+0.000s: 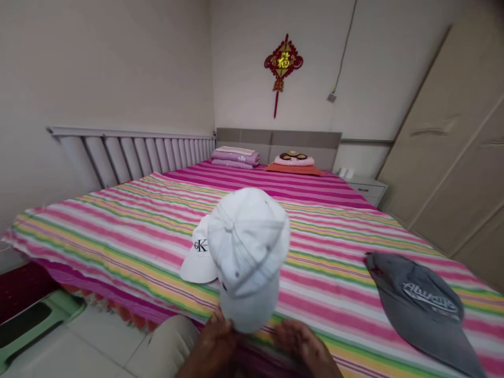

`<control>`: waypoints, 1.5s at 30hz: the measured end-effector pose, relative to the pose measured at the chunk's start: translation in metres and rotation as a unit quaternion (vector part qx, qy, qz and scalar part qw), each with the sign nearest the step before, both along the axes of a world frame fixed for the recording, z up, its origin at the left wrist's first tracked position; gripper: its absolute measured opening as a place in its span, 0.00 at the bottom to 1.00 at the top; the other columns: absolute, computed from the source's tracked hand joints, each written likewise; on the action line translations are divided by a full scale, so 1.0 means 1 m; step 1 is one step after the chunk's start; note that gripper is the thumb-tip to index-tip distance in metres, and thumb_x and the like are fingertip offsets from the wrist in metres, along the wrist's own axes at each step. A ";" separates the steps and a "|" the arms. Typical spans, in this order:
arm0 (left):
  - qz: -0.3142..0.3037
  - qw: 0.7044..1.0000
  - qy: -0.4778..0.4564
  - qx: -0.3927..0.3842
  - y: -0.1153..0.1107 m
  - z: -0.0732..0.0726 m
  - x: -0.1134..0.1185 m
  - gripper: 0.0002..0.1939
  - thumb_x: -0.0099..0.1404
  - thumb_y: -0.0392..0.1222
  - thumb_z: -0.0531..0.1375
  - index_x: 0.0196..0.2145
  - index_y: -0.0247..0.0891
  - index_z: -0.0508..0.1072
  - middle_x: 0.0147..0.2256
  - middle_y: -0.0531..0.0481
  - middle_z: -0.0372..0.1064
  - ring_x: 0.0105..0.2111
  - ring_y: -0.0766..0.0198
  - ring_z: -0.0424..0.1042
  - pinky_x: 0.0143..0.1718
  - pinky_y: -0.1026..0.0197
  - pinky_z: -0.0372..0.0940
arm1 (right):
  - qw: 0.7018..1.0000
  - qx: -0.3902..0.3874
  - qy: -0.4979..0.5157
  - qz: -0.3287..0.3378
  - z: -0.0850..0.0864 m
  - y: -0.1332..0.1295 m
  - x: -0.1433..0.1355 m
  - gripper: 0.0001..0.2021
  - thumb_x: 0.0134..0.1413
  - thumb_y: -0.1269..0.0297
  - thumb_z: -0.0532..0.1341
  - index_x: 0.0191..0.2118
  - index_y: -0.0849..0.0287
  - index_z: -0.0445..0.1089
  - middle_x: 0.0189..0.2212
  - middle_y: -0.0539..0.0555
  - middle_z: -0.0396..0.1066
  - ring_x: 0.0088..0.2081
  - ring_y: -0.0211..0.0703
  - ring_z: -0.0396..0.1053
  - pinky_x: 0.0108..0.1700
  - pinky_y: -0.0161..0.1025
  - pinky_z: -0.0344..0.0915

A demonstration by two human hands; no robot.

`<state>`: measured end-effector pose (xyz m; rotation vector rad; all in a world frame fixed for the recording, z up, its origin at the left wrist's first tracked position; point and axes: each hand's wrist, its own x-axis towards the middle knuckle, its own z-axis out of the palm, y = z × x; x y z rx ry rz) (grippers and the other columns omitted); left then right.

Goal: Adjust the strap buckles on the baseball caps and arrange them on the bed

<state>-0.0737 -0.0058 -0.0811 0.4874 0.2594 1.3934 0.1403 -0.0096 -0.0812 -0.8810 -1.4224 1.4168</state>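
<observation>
A white baseball cap point(249, 241) is in front of me, crown up and brim toward me. My left hand point(220, 333) is closed at the left edge of its brim. To the right of the brim, my right hand point(301, 338) is a little apart from the cap, its fingers loosely bent and holding nothing; they are somewhat blurred. Partly hidden behind the held cap, a second white cap with black CK lettering point(200, 252) lies on the bed. Farther right lies a grey cap with white lettering point(425, 304), brim toward me.
The bed has a striped cover point(129, 231). At its head are folded purple bedding point(236, 157) and a pink-and-orange stack point(293, 163). A radiator point(134, 155) runs along the left wall. A green stool point(43, 320) stands lower left, a nightstand point(366, 189) far right.
</observation>
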 end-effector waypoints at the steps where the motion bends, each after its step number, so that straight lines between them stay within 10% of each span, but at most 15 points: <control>1: -0.038 0.999 0.010 -0.010 -0.005 -0.012 0.012 0.18 0.48 0.29 0.63 0.38 0.41 0.73 0.38 0.50 0.74 0.40 0.61 0.71 0.44 0.63 0.63 | 0.992 -0.038 0.109 0.054 0.018 0.007 -0.001 0.34 0.36 0.35 0.55 0.44 0.56 0.67 0.43 0.61 0.71 0.43 0.55 0.69 0.45 0.50 0.63; 5: -0.138 0.989 0.032 -0.032 -0.022 -0.048 0.045 0.23 0.40 0.33 0.67 0.38 0.40 0.74 0.33 0.47 0.74 0.37 0.54 0.72 0.37 0.59 0.63 | 0.947 -0.110 0.301 -0.034 0.076 0.023 0.004 0.25 0.41 0.48 0.62 0.47 0.52 0.66 0.46 0.56 0.70 0.51 0.52 0.62 0.54 0.50 0.55; 9: -0.197 0.978 0.040 -0.050 -0.032 -0.053 0.049 0.18 0.45 0.38 0.66 0.37 0.38 0.73 0.36 0.44 0.73 0.41 0.52 0.70 0.43 0.54 0.60 | 0.925 -0.133 0.339 -0.113 0.089 0.021 0.011 0.22 0.37 0.58 0.67 0.43 0.52 0.69 0.41 0.54 0.73 0.49 0.51 0.65 0.56 0.50 0.50; 17: -0.265 0.963 0.028 -0.047 0.003 -0.028 0.051 0.28 0.61 0.57 0.46 0.45 0.30 0.69 0.42 0.37 0.70 0.50 0.51 0.62 0.53 0.52 0.48 | 0.933 -0.125 0.325 -0.087 0.089 0.015 0.023 0.17 0.37 0.56 0.67 0.38 0.52 0.72 0.40 0.54 0.74 0.46 0.53 0.67 0.54 0.52 0.55; 26: -0.219 0.963 0.081 -0.136 0.040 0.015 0.052 0.14 0.47 0.47 0.64 0.26 0.31 0.76 0.21 0.49 0.71 0.27 0.60 0.71 0.34 0.59 0.63 | 0.945 -0.160 0.271 -0.089 0.076 -0.002 0.050 0.25 0.32 0.60 0.69 0.43 0.55 0.70 0.34 0.58 0.76 0.39 0.56 0.71 0.47 0.52 0.61; 33: -0.143 0.986 0.066 -0.058 0.040 0.052 0.050 0.14 0.36 0.38 0.70 0.23 0.31 0.74 0.17 0.53 0.68 0.17 0.71 0.64 0.21 0.70 0.59 | 0.957 -0.169 0.227 -0.070 0.039 -0.014 0.077 0.16 0.32 0.57 0.68 0.32 0.58 0.73 0.28 0.58 0.75 0.34 0.55 0.71 0.40 0.48 0.64; 45: -0.240 0.944 0.225 0.013 0.027 0.085 0.050 0.16 0.40 0.40 0.68 0.25 0.27 0.73 0.21 0.47 0.70 0.19 0.69 0.66 0.21 0.68 0.59 | 0.975 -0.125 0.172 0.058 0.080 -0.020 0.071 0.14 0.38 0.55 0.66 0.28 0.62 0.70 0.20 0.51 0.66 0.20 0.34 0.60 0.22 0.29 0.56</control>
